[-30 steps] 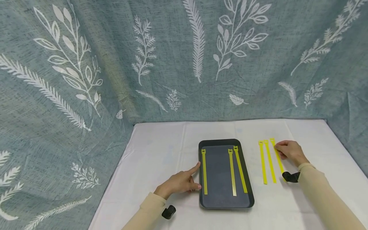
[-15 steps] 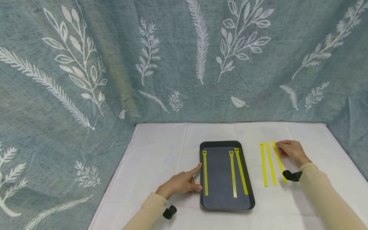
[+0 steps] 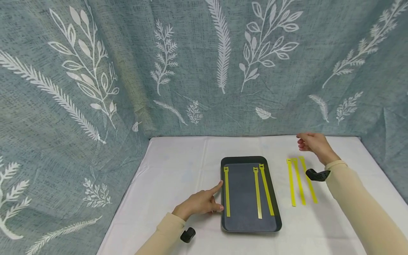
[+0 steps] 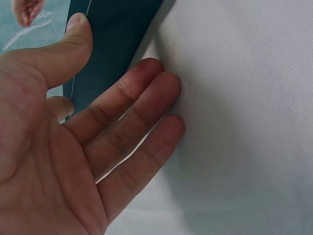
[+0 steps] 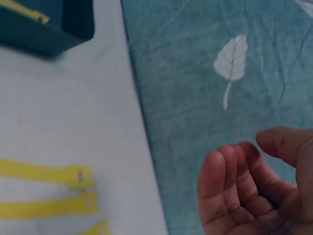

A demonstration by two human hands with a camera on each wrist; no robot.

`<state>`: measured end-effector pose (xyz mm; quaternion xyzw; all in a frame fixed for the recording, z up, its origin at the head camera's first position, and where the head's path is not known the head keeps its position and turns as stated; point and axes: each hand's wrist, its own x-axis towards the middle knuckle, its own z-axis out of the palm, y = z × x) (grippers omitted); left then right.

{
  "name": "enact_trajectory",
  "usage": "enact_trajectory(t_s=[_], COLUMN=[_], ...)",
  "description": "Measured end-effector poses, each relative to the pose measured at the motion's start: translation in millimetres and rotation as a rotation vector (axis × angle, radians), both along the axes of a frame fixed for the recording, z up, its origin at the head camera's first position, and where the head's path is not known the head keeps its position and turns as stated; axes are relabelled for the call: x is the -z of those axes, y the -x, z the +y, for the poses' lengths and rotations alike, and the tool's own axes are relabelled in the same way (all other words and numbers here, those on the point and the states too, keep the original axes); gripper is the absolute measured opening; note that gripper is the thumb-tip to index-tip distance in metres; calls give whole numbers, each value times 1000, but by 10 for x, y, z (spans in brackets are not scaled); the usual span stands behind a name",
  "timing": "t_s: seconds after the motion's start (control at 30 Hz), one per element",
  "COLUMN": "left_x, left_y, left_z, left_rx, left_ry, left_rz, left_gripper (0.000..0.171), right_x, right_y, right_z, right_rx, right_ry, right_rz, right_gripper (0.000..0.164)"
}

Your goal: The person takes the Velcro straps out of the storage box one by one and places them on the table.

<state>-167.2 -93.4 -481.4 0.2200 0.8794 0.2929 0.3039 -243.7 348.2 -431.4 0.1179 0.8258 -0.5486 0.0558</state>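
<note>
My left hand [image 3: 200,203] touches the left side of a dark tray [image 3: 240,198] with its index finger and thumb; its other fingers lie by the white cloth in the left wrist view. Three yellow cable straps with slotted heads lie in the tray: one strap [image 3: 227,193] at the left, another strap [image 3: 258,194] and a slanted strap [image 3: 267,193] at the right. Right of the tray, a strap [image 3: 291,184], a second strap [image 3: 299,184] and a third strap [image 3: 309,180] lie side by side. My right hand [image 3: 315,145] is raised beyond their heads, loosely bent and holding nothing.
White cloth [image 3: 178,170] covers the table. A blue-green curtain [image 3: 197,71] with white leaf prints hangs behind it and along the sides. Black wrist devices, one on the left wrist [image 3: 188,235] and one on the right [image 3: 317,175], sit below the hands.
My right hand has let go of the rightmost strap on the cloth and moved up, away from it. The left hand stays at the tray's side.
</note>
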Motion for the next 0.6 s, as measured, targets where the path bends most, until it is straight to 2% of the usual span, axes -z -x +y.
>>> enact_trajectory(t_s=[0.13,0.3,0.47,0.6], left_x=[-4,-3,-7,-14], left_y=[-1,-2,-4,-9], left_z=[2,-2,-3,4], left_rx=[0,-2,-6,-10], left_ry=[0,3,0,0], left_rz=[-2,-2,-7,-16], left_gripper=[91,91,91,91], right_x=[-191,-338,-407,-378], right_y=[97,211,291,350], right_z=[-154,-430,-737,-971], right_rx=[-38,-65,-99,-128], right_ry=[11,38,63,88], right_rz=[13,33,33,23], right_gripper=[61,52,48,45])
